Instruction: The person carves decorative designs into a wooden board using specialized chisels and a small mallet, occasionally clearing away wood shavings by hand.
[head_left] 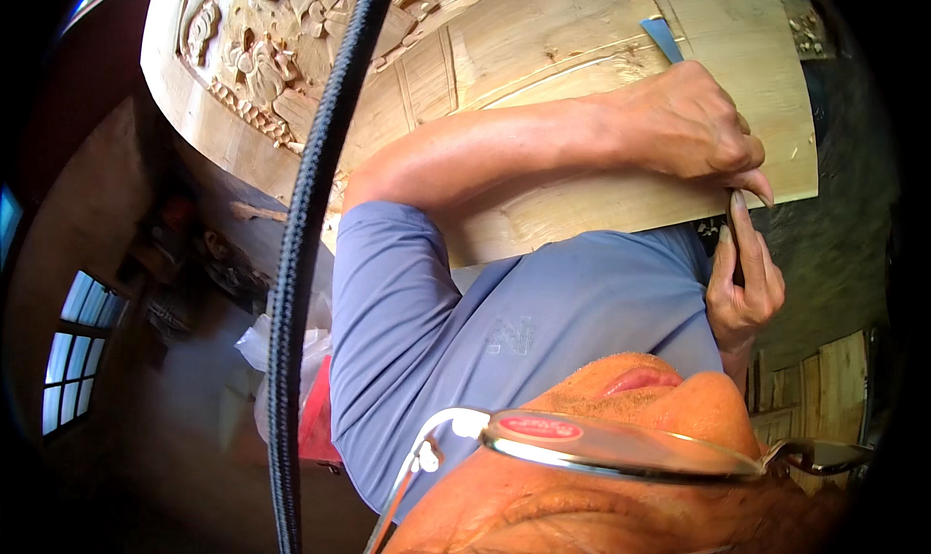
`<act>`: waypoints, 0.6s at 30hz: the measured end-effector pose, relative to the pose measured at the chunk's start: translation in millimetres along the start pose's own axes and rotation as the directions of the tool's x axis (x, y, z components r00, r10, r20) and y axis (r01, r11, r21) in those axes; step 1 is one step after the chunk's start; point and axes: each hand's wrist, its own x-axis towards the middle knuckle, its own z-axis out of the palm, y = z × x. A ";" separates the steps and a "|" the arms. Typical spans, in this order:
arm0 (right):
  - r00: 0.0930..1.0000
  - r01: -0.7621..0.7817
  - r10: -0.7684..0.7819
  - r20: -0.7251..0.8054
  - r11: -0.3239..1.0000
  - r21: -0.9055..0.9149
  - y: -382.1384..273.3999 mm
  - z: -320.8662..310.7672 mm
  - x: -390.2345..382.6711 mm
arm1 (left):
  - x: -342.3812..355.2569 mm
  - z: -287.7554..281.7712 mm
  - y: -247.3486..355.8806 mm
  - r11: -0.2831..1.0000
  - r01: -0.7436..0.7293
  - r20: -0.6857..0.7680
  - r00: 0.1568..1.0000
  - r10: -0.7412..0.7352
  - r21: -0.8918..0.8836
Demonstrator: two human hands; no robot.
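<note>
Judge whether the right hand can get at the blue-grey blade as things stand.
Probably not directly: the left hand looks closed around the blue-grey blade and lies between its exposed end and the right hand, by the near edge of the wooden panel.

So the left hand [693, 122] is clutching a bluish flat blade [662, 40] over the carved wooden panel [790, 108]. The right hand [747, 277] is hanging just beyond the panel's near edge, fingertips pointing up at the left thumb. A black braided cable [308, 185] is crossing in front of the panel, and a paned window [76, 360] is glowing well off to its left.
</note>
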 end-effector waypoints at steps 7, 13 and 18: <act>1.000 -0.007 0.008 -0.027 0.999 0.034 1.4 6.4 1.0 | -2.1 0.3 -0.8 0.991 0.035 -0.018 0.999 -0.033 0.127; 0.997 0.039 -0.039 -0.065 0.999 -0.007 5.5 6.5 -0.7 | 2.4 1.8 0.5 0.992 -0.002 -0.039 0.999 0.007 0.129; 0.994 0.070 -0.064 -0.093 0.995 0.065 7.0 29.2 24.1 | -1.1 -10.1 -12.8 0.965 0.107 -0.200 0.978 -0.058 0.240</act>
